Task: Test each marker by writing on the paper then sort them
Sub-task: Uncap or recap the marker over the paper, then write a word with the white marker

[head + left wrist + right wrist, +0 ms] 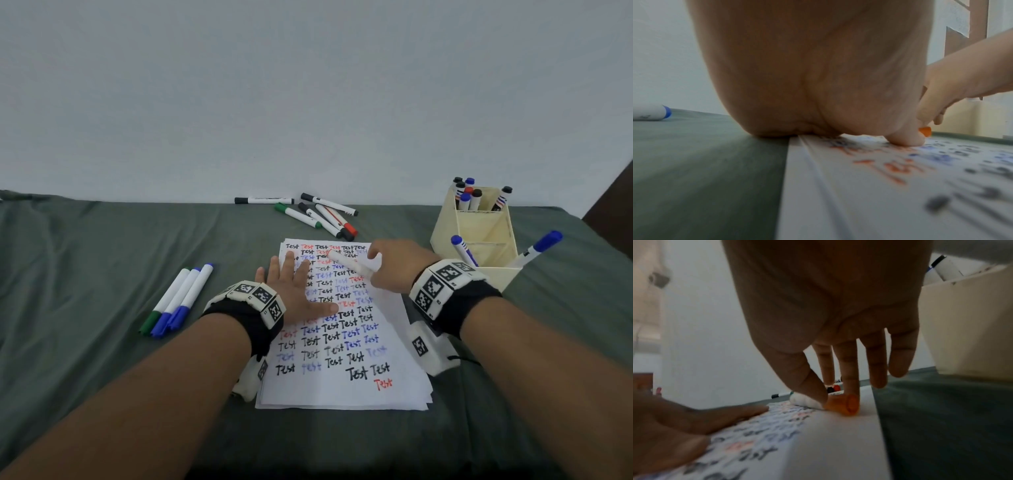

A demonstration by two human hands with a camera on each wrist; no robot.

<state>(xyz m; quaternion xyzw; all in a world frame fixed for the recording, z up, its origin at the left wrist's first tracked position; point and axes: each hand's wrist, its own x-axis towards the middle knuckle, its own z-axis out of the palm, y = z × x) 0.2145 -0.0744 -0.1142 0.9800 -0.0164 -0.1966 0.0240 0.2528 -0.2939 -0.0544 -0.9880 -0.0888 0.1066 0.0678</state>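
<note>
**Marker lies under the right grip**

Left hand (294, 291) presses flat, fingers straight, on the paper (342, 342). Just right of it, the orange-capped marker (349, 262) lies on the sheet, long axis running away leftward; the right hand (394, 267) pinches its capped end.

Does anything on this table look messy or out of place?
Mostly tidy. The white markers with black, green and red caps near the wall lie crossed in a loose heap, unlike the three white markers with green and blue caps lined up side by side. In the cream divided holder, one blue-capped marker leans outward.
</note>
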